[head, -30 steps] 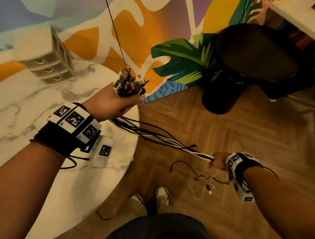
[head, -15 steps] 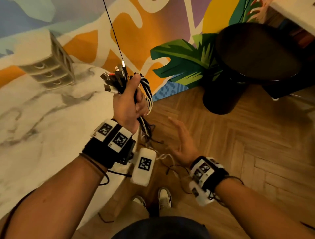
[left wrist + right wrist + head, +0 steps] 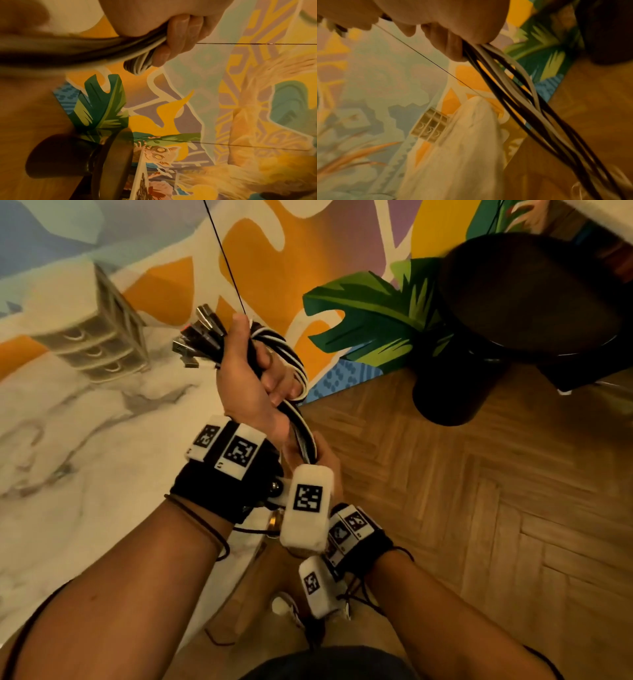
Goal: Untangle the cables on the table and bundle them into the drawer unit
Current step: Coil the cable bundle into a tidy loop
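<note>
My left hand [image 3: 253, 378] is raised over the table edge and grips a bundle of black and white cables [image 3: 291, 361]. Several USB plugs [image 3: 198, 337] stick out above its thumb, and a loop of cable lies over its fingers. In the left wrist view the fingers [image 3: 180, 33] curl round the folded cables [image 3: 137, 63]. My right hand [image 3: 329, 460], half hidden under the left wrist, grips the same cables just below. The right wrist view has the strands [image 3: 513, 94] trailing down toward the floor. The pale drawer unit [image 3: 99, 337] stands shut at the table's back left.
The white marble table [image 3: 85, 457] fills the left. A thin black cord [image 3: 222, 254] hangs down past my left hand. A round black stool [image 3: 513, 302] stands on the wooden floor at the right, by the painted wall. My shoes [image 3: 284, 607] are below.
My right hand let go of the stretched cable ends at the lower right, opened, then came in and took the cables under my left wrist. My left hand turned upright, with a loop now over it.
</note>
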Action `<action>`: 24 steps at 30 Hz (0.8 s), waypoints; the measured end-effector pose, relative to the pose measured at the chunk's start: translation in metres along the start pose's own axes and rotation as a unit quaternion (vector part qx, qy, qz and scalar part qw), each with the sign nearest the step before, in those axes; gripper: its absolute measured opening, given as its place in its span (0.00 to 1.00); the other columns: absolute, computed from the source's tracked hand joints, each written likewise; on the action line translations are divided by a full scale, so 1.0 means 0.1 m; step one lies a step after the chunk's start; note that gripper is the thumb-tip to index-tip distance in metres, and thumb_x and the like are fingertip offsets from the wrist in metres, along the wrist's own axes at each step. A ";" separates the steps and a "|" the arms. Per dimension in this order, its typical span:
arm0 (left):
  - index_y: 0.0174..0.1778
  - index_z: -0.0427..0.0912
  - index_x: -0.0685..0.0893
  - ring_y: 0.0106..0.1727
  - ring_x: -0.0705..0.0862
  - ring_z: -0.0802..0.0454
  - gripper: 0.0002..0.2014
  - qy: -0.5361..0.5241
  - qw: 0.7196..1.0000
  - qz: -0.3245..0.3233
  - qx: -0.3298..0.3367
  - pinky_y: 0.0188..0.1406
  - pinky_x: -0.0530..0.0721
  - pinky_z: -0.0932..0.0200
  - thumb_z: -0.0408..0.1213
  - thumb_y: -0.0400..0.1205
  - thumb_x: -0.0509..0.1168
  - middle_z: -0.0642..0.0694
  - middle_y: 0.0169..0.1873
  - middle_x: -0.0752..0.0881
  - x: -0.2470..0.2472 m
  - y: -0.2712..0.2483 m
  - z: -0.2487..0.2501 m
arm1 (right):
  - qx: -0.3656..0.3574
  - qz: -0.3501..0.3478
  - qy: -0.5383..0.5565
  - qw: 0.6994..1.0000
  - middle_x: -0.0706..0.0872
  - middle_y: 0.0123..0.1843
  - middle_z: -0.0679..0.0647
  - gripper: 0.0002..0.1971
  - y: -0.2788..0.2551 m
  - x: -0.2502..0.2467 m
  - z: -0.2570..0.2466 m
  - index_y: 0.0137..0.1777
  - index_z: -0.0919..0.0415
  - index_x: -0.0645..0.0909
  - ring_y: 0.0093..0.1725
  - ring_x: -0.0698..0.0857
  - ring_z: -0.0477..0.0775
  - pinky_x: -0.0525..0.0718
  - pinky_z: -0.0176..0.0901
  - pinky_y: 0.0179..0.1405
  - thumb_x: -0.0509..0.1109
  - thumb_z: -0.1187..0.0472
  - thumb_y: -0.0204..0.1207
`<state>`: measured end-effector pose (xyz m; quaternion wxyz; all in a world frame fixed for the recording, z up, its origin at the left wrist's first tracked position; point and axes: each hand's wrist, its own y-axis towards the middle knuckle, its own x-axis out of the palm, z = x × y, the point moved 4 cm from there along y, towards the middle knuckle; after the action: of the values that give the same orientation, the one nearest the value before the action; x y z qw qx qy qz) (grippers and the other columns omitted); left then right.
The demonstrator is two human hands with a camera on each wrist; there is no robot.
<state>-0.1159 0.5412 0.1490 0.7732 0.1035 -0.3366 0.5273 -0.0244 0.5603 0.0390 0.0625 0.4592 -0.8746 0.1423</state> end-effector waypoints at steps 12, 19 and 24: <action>0.14 0.44 0.70 0.07 0.56 0.55 0.32 0.030 0.963 -0.206 -0.174 0.14 0.54 0.65 0.55 0.83 0.49 0.50 0.06 0.62 -0.40 -0.02 -0.28 | 0.255 -0.156 -0.031 0.954 0.58 0.24 0.50 0.25 -0.25 -0.77 0.22 0.27 0.53 0.63 0.25 0.51 0.49 0.49 0.40 0.21 0.69 0.39 0.72; 0.11 0.45 0.73 0.09 0.63 0.56 0.28 0.273 0.845 -0.356 -0.289 0.12 0.61 0.67 0.55 0.74 0.69 0.51 0.08 0.68 -0.25 -0.46 -0.33 | 0.336 -0.253 -0.053 0.906 0.63 0.20 0.48 0.21 -0.22 -0.88 0.26 0.24 0.55 0.69 0.17 0.57 0.44 0.49 0.35 0.16 0.64 0.43 0.72; 0.25 0.53 0.79 0.23 0.76 0.69 0.20 0.496 0.708 -0.442 -0.237 0.29 0.72 0.78 0.31 0.83 0.62 0.62 0.19 0.79 -0.18 -0.75 -0.27 | 0.333 -0.316 -0.249 0.853 0.67 0.23 0.51 0.21 -0.15 -0.92 0.26 0.34 0.64 0.73 0.18 0.62 0.46 0.59 0.33 0.16 0.62 0.45 0.77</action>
<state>-0.0426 0.5098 0.1315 0.9726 -0.2227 0.0663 0.0031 0.0405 0.6166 -0.0050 -0.2725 0.7240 -0.5691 0.2787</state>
